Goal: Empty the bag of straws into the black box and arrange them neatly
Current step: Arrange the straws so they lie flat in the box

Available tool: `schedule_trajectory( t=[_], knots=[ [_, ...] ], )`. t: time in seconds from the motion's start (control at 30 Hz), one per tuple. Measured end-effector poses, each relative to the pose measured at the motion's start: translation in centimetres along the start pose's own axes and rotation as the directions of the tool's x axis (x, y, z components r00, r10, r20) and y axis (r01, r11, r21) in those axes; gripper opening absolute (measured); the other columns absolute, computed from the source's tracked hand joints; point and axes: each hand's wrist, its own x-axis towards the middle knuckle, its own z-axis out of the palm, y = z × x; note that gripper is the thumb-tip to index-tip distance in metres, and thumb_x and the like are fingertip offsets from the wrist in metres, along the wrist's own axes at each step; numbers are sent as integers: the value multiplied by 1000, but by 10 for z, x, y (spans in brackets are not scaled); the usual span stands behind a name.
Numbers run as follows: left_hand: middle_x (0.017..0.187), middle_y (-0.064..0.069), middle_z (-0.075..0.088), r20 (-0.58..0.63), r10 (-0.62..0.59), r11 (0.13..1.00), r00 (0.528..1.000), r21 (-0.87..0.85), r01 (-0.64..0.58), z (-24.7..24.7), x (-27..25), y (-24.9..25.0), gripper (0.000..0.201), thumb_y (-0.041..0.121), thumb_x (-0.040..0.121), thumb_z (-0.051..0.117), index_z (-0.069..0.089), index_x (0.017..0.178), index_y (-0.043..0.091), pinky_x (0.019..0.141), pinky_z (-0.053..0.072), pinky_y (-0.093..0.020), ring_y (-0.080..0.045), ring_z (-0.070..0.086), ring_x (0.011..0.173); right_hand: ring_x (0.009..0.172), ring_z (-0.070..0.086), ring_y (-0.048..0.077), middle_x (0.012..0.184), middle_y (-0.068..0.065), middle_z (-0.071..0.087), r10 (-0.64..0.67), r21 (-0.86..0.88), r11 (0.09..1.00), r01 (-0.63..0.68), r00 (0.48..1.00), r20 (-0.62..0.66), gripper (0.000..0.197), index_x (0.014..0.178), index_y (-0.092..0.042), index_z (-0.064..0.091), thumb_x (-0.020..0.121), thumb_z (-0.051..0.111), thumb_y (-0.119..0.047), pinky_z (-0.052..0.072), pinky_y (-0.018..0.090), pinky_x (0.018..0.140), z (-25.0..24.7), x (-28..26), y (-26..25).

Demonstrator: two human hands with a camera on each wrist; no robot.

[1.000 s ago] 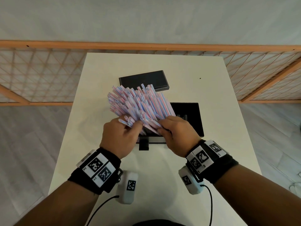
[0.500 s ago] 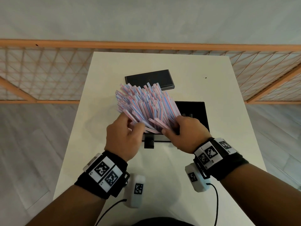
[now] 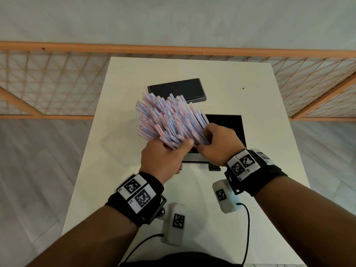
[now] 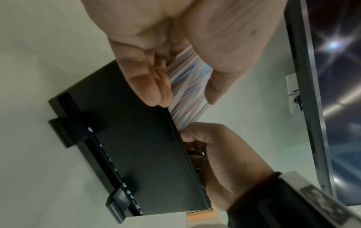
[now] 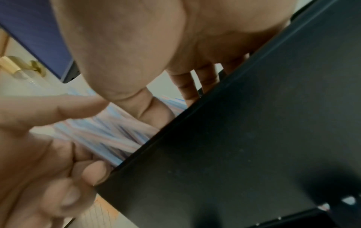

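A thick bundle of pink, blue and white striped straws (image 3: 169, 120) fans up and away from me, its lower ends hidden between my hands. My left hand (image 3: 163, 157) grips the bundle's base from the left, fingers and thumb curled round the straws (image 4: 187, 86). From the right, my right hand (image 3: 219, 145) clasps the same base. Both hands hover over the near left part of the open black box (image 3: 231, 128). The box's dark wall (image 5: 244, 138) fills the right wrist view, with straws (image 5: 109, 131) beside it. No bag is in view.
The box's flat black lid (image 3: 177, 89) lies farther back on the white table (image 3: 269, 132). An orange lattice fence (image 3: 57, 83) runs behind and beside the table. Cables trail from my wrist units at the near edge.
My hands have drawn closer together around the base, and the fan of straws stands tighter and leans less to the left. The head view has shifted sideways.
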Motion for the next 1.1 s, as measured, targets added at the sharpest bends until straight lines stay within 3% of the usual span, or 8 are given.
schedule_trajectory(
  t=[0.17, 0.5, 0.63, 0.7, 0.87, 0.93, 1.0, 1.1],
  knots=[
    [68, -11, 74, 50, 0, 1000, 999, 30, -1, 4, 3, 7, 20, 38, 86, 78, 75, 81, 19, 47, 61, -40, -23, 69, 46, 77, 61, 20, 83, -2, 62, 7, -46, 999, -1, 992, 129, 15, 87, -22, 55, 80, 62, -33, 55, 33, 69, -1, 6, -6],
    [62, -13, 65, 15, -70, 990, 997, -119, 71, 7, 3, 10, 28, 37, 95, 66, 69, 82, 13, 45, 59, -42, -23, 61, 40, 90, 52, 30, 95, 0, 42, -237, -306, 933, 188, 963, -129, 30, 113, -19, 48, 85, 57, -16, 42, 34, 62, -9, 3, -36],
    [59, -2, 68, 4, 138, 986, 990, 97, -137, -4, -4, 13, 24, 38, 86, 74, 66, 83, 15, 59, 62, -35, -14, 66, 46, 90, 56, 29, 108, 8, 49, -161, -130, 981, 141, 974, -156, 38, 111, -13, 51, 79, 70, -20, 47, 33, 72, -10, 0, -22],
    [59, 5, 66, -87, 313, 918, 946, 283, -278, -17, -8, 22, 28, 39, 81, 78, 59, 92, 22, 61, 45, -4, 1, 58, 52, 96, 54, 27, 112, 8, 50, -30, -41, 999, 23, 983, -182, 46, 112, -10, 49, 74, 72, -22, 45, 31, 76, -16, 0, -12],
    [88, -5, 57, -354, 581, 796, 733, 436, -420, -58, -8, 38, 60, 40, 79, 81, 52, 118, 6, 67, 30, -21, -23, 52, 78, 93, 56, 28, 108, 10, 58, 224, -121, 969, -215, 972, 72, 51, 114, -8, 47, 72, 69, -28, 43, 31, 71, -22, 12, -1],
    [114, -16, 55, -431, 494, 856, 755, 396, -333, -69, 2, 35, 66, 43, 82, 78, 48, 125, 2, 76, 30, -21, -29, 52, 99, 89, 58, 28, 102, 9, 60, 241, -144, 965, -220, 959, 151, 46, 112, -12, 48, 73, 68, -27, 45, 30, 70, -20, 17, -5],
    [125, -15, 53, -406, 262, 954, 875, 248, -170, -72, 12, 23, 75, 57, 83, 72, 43, 130, 5, 80, 35, -26, -29, 55, 104, 88, 58, 28, 100, 6, 60, 220, -164, 968, -189, 956, 195, 44, 112, -15, 50, 74, 69, -23, 46, 30, 71, -18, 20, -11],
    [104, -4, 64, -178, -138, 989, 974, -78, 126, -59, 12, 11, 79, 82, 69, 64, 54, 114, 19, 60, 50, -34, -27, 68, 74, 93, 61, 30, 99, 6, 62, 130, -188, 978, -92, 970, 203, 43, 114, -16, 51, 74, 68, -16, 53, 34, 78, -12, 20, -21]
  ],
)
